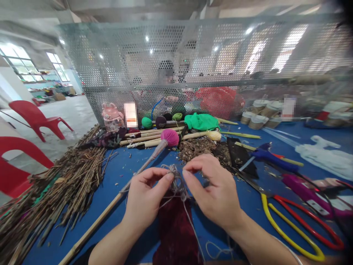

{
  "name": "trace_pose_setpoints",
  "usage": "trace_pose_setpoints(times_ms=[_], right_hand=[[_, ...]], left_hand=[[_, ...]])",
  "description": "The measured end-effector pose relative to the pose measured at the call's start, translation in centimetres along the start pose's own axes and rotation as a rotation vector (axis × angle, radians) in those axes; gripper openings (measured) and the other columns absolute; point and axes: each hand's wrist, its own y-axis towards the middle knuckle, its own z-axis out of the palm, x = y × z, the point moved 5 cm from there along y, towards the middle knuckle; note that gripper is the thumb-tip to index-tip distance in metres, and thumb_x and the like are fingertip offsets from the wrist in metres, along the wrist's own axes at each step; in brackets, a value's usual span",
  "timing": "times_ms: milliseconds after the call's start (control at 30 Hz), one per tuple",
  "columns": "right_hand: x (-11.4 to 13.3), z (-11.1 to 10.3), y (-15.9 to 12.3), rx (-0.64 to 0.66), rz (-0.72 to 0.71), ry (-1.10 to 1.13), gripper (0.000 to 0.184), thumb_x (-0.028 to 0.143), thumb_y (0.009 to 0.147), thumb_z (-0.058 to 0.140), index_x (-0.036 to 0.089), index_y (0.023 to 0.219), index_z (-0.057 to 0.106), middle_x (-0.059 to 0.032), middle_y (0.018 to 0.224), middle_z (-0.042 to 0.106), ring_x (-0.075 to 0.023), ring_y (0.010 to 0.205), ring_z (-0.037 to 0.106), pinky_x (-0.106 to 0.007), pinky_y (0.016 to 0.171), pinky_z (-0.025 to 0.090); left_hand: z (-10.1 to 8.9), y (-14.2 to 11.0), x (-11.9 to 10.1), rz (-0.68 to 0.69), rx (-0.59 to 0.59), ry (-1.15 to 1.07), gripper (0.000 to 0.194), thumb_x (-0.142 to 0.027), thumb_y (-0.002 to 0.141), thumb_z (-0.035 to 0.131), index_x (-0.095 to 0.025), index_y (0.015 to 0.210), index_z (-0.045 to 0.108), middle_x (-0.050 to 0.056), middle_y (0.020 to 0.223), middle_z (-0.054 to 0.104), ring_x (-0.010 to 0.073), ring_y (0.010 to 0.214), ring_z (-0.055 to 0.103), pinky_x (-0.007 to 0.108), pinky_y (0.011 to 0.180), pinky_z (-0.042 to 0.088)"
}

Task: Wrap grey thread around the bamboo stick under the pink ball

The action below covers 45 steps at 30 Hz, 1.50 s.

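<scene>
One tangle of grey yarn (pixel 179 186) is being held near the desk's (pixel 124 162) front edge.
The left hand (pixel 146 195) is pinching it between thumb and forefinger; the right hand (pixel 216 189) is hovering beside it, fingertips nearly meeting, whether on a strand I cannot tell. Scissors (pixel 264 202) are lying toward the near right corner.

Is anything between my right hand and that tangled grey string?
Nothing visible stands between your right hand and the tangled grey string. That hand's fingertips are at the tangle's edge; touching or not, I can't tell. Your left hand pinches the opposite side.
</scene>
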Motion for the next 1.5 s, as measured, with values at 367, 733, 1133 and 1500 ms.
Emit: trace_pose_setpoints(times_ms=[367,733,1133,1500], right_hand=[[0.7,0.5,-0.3,0.036,-0.094,-0.103,0.009,0.020,0.079,0.056,0.021,0.075,0.064,-0.0010,0.068,0.066,-0.0157,0.066,0.058,-0.038,0.083,0.038],[1.2,0.2,-0.2,-0.015,-0.169,-0.155,0.013,0.015,0.078,0.054,0.020,0.067,0.060,0.0022,0.062,0.061,-0.0128,0.063,0.056,-0.039,0.090,0.033],[-0.1,0.0,0.2,0.134,-0.110,0.117,0.024,0.016,0.081,0.048,0.020,0.103,0.060,-0.0055,0.097,0.065,-0.0180,0.091,0.059,-0.033,0.082,0.045],[-2.5,2.2,0.2,0.436,0.396,0.487,0.015,0.030,0.080,0.058,0.016,0.076,0.064,-0.0004,0.067,0.063,-0.0118,0.062,0.057,-0.024,0.062,0.047]], left_hand=[[0.1,-0.4,-0.7,0.235,0.002,0.244,0.007,-0.024,0.072,0.067,-0.018,0.073,0.069,0.002,0.074,0.068,0.0145,0.070,0.061,0.024,0.071,0.048],[0.2,-0.5,-1.1,0.254,-0.004,0.231,0.006,-0.023,0.073,0.066,-0.018,0.072,0.069,0.002,0.073,0.068,0.0142,0.070,0.060,0.024,0.070,0.047],[0.5,-0.1,-0.3,0.070,0.136,0.072,0.010,-0.027,0.081,0.057,-0.017,0.080,0.059,-0.003,0.070,0.058,0.0074,0.061,0.050,0.017,0.058,0.043],[-0.6,0.2,-0.9,0.409,-0.026,0.426,0.010,-0.023,0.083,0.056,-0.019,0.092,0.057,0.000,0.082,0.063,0.0113,0.077,0.059,0.023,0.076,0.045]])
